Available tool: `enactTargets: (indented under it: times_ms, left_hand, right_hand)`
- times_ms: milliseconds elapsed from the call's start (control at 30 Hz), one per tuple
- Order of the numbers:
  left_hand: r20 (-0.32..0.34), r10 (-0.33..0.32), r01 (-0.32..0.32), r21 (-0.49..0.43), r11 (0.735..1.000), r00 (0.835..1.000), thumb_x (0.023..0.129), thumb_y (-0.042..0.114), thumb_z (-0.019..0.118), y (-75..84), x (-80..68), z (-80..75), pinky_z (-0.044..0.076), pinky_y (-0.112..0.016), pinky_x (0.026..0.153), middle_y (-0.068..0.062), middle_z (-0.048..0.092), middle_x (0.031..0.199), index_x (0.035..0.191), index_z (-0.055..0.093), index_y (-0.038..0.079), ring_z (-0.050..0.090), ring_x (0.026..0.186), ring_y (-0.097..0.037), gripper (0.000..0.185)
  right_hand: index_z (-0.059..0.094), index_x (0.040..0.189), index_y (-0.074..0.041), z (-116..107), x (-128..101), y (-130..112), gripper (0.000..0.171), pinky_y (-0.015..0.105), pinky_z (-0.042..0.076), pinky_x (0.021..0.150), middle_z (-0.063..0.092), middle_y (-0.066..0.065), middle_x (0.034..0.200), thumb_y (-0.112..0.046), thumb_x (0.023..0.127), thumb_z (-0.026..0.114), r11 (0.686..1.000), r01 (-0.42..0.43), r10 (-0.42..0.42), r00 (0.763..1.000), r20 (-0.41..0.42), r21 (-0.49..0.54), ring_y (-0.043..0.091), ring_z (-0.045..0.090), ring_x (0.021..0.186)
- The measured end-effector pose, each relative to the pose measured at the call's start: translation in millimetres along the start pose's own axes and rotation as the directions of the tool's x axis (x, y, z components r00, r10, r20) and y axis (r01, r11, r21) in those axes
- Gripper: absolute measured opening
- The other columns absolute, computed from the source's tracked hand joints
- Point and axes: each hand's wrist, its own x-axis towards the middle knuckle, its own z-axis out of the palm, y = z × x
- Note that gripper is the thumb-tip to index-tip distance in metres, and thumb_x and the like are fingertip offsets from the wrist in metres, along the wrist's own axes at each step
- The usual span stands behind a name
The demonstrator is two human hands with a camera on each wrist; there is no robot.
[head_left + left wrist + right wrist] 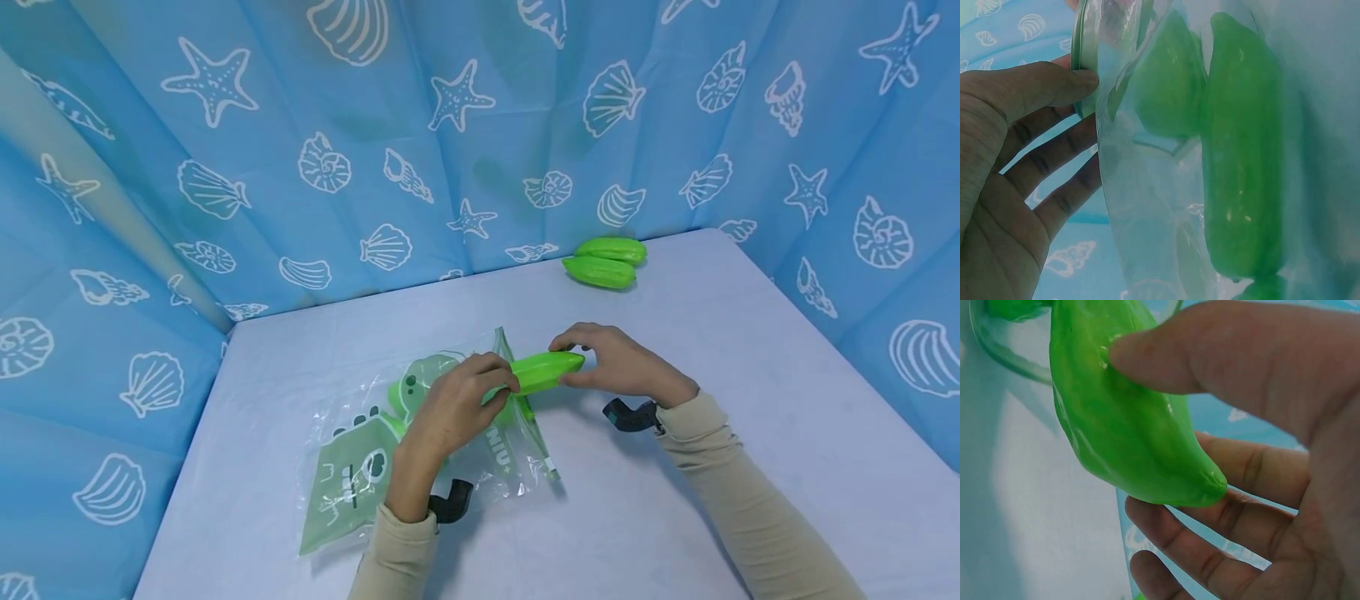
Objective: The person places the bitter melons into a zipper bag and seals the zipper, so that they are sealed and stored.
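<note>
Green toy cucumber (546, 371): glossy, smooth bright-green plastic, long and plump with a blunt pointed tip; it lay level above the table, its tip toward the right hand and its other end at the bag's mouth.
Right hand (622, 364): thumb pressed on top of the cucumber near the tip, fingers curled beneath it, pinching it.
Left hand (459, 398): thumb and fingers pinched the green-edged rim of the bag's opening, holding it up.
Zip bag (375, 450): clear crinkled plastic printed with a green dinosaur, lying on the table; in the left wrist view another green cucumber shape (1244, 156) showed through the film.
Spare cucumbers (606, 261): two more, side by side and touching, at the table's far edge, well apart from the hands.
Table (750, 400): pale lavender-white surface.
Backdrop (300, 125): blue cloth with white shells and starfish.
</note>
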Motion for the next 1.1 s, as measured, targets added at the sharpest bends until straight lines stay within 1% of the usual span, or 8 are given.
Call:
enactTargets:
  times_ms: [267,433,500,667,867,1100]
  left_hand:
    - [0.003,0.003,-0.003,-0.007,1.000,1.000,0.082,0.010,0.068,0.6,-0.5,0.5,0.047,-0.020,0.071,0.010,0.058,0.101,0.092,0.069,0.020,0.053,0.088,-0.004,0.013]
    - [0.000,0.017,-0.017,0.001,1.000,1.000,0.083,0.010,0.068,0.4,-1.3,1.0,0.047,-0.021,0.071,0.009,0.059,0.101,0.092,0.069,0.019,0.054,0.089,-0.006,0.013]
    - [-0.004,0.024,-0.024,0.003,1.000,1.000,0.083,0.011,0.068,0.1,-1.1,1.1,0.047,-0.021,0.071,0.009,0.059,0.101,0.092,0.069,0.019,0.054,0.089,-0.006,0.013]
    - [-0.011,0.032,-0.032,-0.005,0.999,0.999,0.082,0.010,0.068,0.1,-0.4,0.6,0.047,-0.020,0.070,0.009,0.058,0.101,0.092,0.069,0.018,0.053,0.089,-0.005,0.013]
    - [-0.012,0.042,-0.042,0.000,0.999,0.999,0.082,0.010,0.068,0.2,-0.5,0.8,0.047,-0.020,0.070,0.009,0.058,0.101,0.092,0.069,0.018,0.053,0.089,-0.005,0.013]
    - [-0.005,0.027,-0.027,-0.001,1.000,1.000,0.082,0.011,0.069,0.7,-0.6,0.0,0.047,-0.020,0.071,0.010,0.058,0.101,0.092,0.069,0.019,0.053,0.090,-0.005,0.013]
  right_hand:
    - [0.060,0.112,-0.019,11.0,3.2,-4.9,0.036,0.040,0.045,0.085,0.056,-0.008,0.108,-0.028,0.079,0.072,0.999,0.030,-0.030,0.999,0.012,0.010,0.011,0.051,0.098]
    - [0.060,0.113,-0.018,18.2,4.7,-7.5,0.037,0.040,0.044,0.086,0.056,-0.008,0.109,-0.027,0.080,0.072,0.998,0.068,-0.069,0.997,0.024,0.006,0.012,0.051,0.100]
    - [0.060,0.113,-0.018,20.0,5.1,-8.1,0.037,0.041,0.044,0.087,0.056,-0.008,0.110,-0.027,0.080,0.072,0.997,0.078,-0.078,0.997,0.023,0.002,0.014,0.051,0.102]
    - [0.060,0.112,-0.016,22.8,5.9,-8.7,0.037,0.042,0.044,0.088,0.057,-0.007,0.109,-0.026,0.079,0.072,0.997,0.076,-0.076,0.997,0.009,-0.002,0.019,0.052,0.103]
    - [0.060,0.114,-0.016,27.6,6.9,-10.7,0.037,0.042,0.044,0.088,0.057,-0.006,0.111,-0.027,0.080,0.072,0.998,0.064,-0.064,0.998,-0.010,0.000,0.018,0.051,0.105]
    - [0.059,0.114,-0.018,35.7,9.1,-14.9,0.036,0.040,0.044,0.087,0.055,-0.008,0.111,-0.029,0.081,0.070,0.998,0.064,-0.064,0.998,-0.015,0.003,0.018,0.050,0.105]
